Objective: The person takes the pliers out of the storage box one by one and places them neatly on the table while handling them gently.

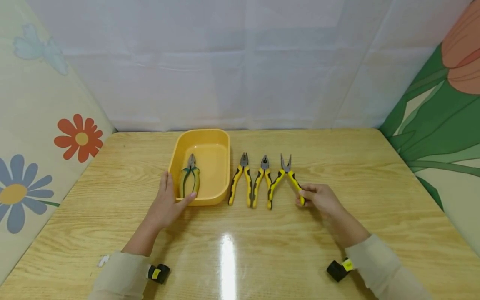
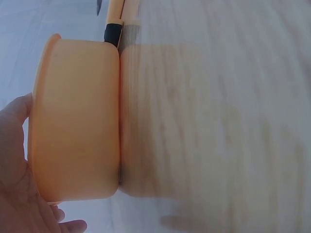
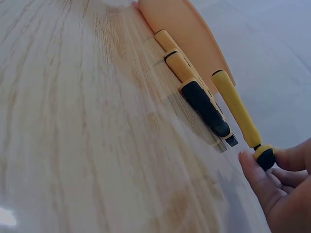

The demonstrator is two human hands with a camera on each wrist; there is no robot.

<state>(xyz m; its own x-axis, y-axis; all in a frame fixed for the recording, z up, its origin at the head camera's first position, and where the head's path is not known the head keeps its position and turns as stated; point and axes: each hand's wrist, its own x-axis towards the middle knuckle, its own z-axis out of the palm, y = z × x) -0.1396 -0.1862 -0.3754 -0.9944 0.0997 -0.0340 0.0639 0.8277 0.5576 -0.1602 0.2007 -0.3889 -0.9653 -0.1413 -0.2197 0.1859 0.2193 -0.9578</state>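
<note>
Pliers, four. One pair of long-nose pliers (image 1: 286, 168), yellow and black, tips parted, its right handle pinched between the thumb and curled fingers of the right hand (image 1: 324, 201). Two pairs to the left of those fingers on the wooden table (image 1: 285, 250), yellow and black: nearer blunt-nosed pliers (image 1: 264, 167); farther blunt-nosed pliers (image 1: 244, 161), beside the tray. One pair of green-and-yellow pliers (image 1: 192, 161), inside the tray, just beyond the left thumb.

Tray (image 1: 214, 168), one, yellow, round-cornered, touched by the left hand (image 1: 165, 206), which is spread: thumb at the near rim, fingers fairly straight along the left wall.

Wrist cameras (image 1: 337, 271), two, black, one behind each hand's fingers. Labels (image 1: 348, 264), yellow, one per camera; lettering too small to read.
</note>
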